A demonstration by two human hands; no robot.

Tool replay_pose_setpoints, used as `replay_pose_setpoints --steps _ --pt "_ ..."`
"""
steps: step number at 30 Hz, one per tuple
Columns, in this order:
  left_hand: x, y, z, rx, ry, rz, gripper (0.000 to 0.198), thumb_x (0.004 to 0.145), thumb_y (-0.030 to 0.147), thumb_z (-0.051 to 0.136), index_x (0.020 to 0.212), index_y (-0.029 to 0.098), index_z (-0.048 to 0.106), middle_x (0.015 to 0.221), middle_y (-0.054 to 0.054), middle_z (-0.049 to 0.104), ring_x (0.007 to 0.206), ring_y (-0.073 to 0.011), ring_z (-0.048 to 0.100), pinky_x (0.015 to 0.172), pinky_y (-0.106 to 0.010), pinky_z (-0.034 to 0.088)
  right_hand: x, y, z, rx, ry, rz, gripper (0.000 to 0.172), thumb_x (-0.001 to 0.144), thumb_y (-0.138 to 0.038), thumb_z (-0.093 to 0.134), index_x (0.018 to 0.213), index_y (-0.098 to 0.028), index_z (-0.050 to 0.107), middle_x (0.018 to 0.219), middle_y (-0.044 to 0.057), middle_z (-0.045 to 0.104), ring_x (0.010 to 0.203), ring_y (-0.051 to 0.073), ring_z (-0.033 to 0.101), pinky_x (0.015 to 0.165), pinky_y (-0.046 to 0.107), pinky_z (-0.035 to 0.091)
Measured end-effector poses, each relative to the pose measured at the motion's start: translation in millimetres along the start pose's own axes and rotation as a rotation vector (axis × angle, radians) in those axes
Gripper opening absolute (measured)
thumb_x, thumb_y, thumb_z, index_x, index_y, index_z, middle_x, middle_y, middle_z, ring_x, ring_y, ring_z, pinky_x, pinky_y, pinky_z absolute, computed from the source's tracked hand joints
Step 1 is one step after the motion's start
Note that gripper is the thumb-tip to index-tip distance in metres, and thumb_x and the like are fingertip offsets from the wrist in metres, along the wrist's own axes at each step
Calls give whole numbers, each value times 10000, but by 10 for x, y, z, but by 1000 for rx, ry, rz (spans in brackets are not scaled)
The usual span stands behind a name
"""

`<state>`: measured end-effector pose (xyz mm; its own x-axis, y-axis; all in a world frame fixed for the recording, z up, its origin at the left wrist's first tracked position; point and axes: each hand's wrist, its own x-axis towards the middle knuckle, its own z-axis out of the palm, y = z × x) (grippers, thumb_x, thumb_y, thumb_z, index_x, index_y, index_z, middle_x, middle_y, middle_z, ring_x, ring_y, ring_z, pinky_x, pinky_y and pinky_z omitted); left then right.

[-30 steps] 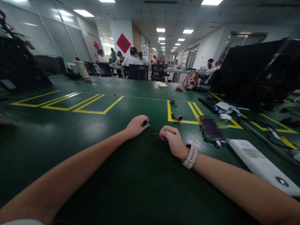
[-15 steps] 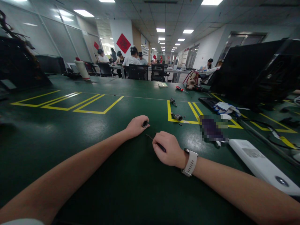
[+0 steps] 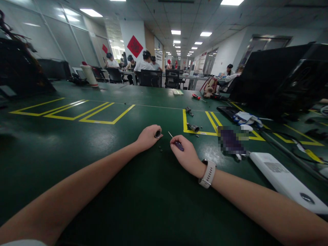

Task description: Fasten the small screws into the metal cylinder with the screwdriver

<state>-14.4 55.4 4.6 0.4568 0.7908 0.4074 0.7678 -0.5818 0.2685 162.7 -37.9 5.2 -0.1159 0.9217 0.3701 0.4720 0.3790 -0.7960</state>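
My left hand [image 3: 148, 137] is closed round a metal cylindrical part [image 3: 158, 134], its round open end facing me. In my right hand [image 3: 186, 153] is a small screwdriver [image 3: 179, 146] with a dark purple handle. Its thin shaft points up and left, toward the metal part but apart from it. Tiny ring-like pieces [image 3: 160, 149] lie on the green table [image 3: 143, 191] between and below the hands. Beyond my right hand, two more metal cylindrical parts, one nearer [image 3: 193, 127] and one farther [image 3: 189, 111], lie inside a yellow taped outline.
A red-handled screwdriver [image 3: 196, 97] lies farther back. To the right are gloves [image 3: 246, 118], a blurred-out dark item [image 3: 232, 141], a white power bank [image 3: 287, 181], cables and a black computer case [image 3: 271, 78]. A white bottle [image 3: 89, 75] stands at the back left. People sit at far desks.
My right hand has turned, swinging the screwdriver's tip from the tiny pieces on the table up toward the metal part. My left hand has barely moved.
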Motion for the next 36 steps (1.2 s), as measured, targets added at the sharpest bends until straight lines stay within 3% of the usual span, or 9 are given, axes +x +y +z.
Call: replay_pose_setpoints --steps 4,8,13,18,22,25,27,31,36 --pt "12 -52 -7 32 117 -163 121 782 258 579 713 184 513 725 -21 561 685 -172 520 610 -291 384 87 149 57 21 -44 153 207 790 -169 500 993 -200 525 995 48 578 926 191 554 837 379 423" --pt "20 -106 -5 46 195 -278 134 783 287 586 724 188 518 728 -30 579 683 -179 532 594 -294 389 105 231 85 5 -77 140 233 811 -202 498 1044 -205 507 1043 62 570 987 201 549 888 418 413" --pt "24 -124 12 51 232 -295 137 774 312 602 739 194 541 737 -29 600 686 -180 546 611 -296 404 132 228 127 -28 -124 135 232 830 -218 493 1061 -206 479 1078 84 551 1048 224 533 920 459 399" --pt "35 -127 10 14 287 -344 128 772 307 592 756 189 545 760 -37 607 704 -185 556 633 -300 408 263 95 290 -53 -244 79 196 840 -211 498 1034 -193 480 1083 106 556 1054 255 538 909 487 409" --pt "40 -143 -10 -6 296 -372 133 761 311 602 750 192 544 753 -28 610 696 -175 549 628 -289 403 263 -62 369 -38 -413 -49 153 824 -169 533 968 -217 514 1020 57 610 960 226 595 882 440 451" --pt "41 -184 -13 -24 302 -381 157 755 333 614 748 191 546 746 -21 612 684 -165 547 614 -275 400 103 -130 287 -53 -576 -308 204 819 -105 510 979 -232 519 1053 45 627 989 215 611 920 440 448" --pt "42 -221 -9 -32 306 -386 169 753 343 618 746 190 547 749 -18 612 680 -162 547 607 -270 399 -50 -156 177 -67 -646 -437 330 749 -1 527 971 -244 526 1116 32 631 1124 220 568 994 445 404" --pt "42 -282 -8 -43 308 -400 177 751 352 624 748 193 546 743 -14 604 674 -159 539 599 -268 395 -340 -212 -78 -159 -734 -493 333 738 -11 572 993 -223 539 1298 78 563 1275 234 458 1052 416 375" --pt "28 -275 -15 -47 279 -424 174 753 339 633 776 188 550 779 -27 605 697 -165 542 614 -271 401 -576 -241 -379 -227 -821 -620 202 853 -74 474 999 -161 582 1257 160 593 1281 234 450 1047 387 395"
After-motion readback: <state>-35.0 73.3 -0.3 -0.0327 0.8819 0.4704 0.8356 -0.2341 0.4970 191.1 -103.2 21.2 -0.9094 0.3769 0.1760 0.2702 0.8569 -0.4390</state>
